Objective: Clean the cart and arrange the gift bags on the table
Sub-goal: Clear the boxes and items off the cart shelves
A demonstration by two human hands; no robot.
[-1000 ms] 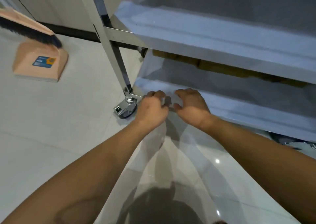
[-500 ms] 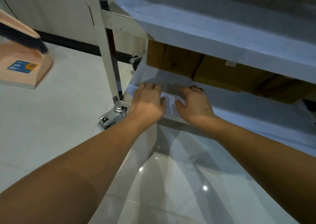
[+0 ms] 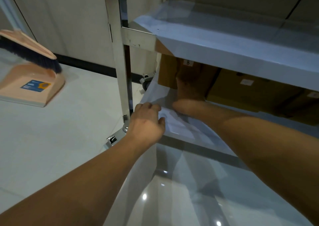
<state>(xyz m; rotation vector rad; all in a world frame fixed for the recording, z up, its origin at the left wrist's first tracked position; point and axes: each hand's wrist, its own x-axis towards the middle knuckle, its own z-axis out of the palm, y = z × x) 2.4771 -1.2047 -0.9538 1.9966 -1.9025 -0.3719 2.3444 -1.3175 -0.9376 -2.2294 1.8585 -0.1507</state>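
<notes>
A steel cart (image 3: pixel 123 70) stands in front of me, its shelves wrapped in clear plastic film (image 3: pixel 174 120). My left hand (image 3: pixel 146 120) sits at the front left corner of the lower shelf (image 3: pixel 203 139), fingers curled over the film's edge and thumb pinching it. My right hand (image 3: pixel 189 91) reaches deep into the lower shelf, under the middle shelf (image 3: pixel 224 50). Its fingers lie stretched out against a brown cardboard box (image 3: pixel 168 70). The hand looks dim in the shadow there.
More cardboard boxes (image 3: pixel 255 91) fill the lower shelf to the right. A pink dustpan (image 3: pixel 32 87) with a dark-bristled brush (image 3: pixel 31 53) lies on the tiled floor at left. The cart's front caster (image 3: pixel 112 139) is beside my left wrist. A wall stands behind.
My right hand has left the shelf's front edge and gone deeper in, up to the box. My left hand stays at the corner on the film. My view has dropped lower.
</notes>
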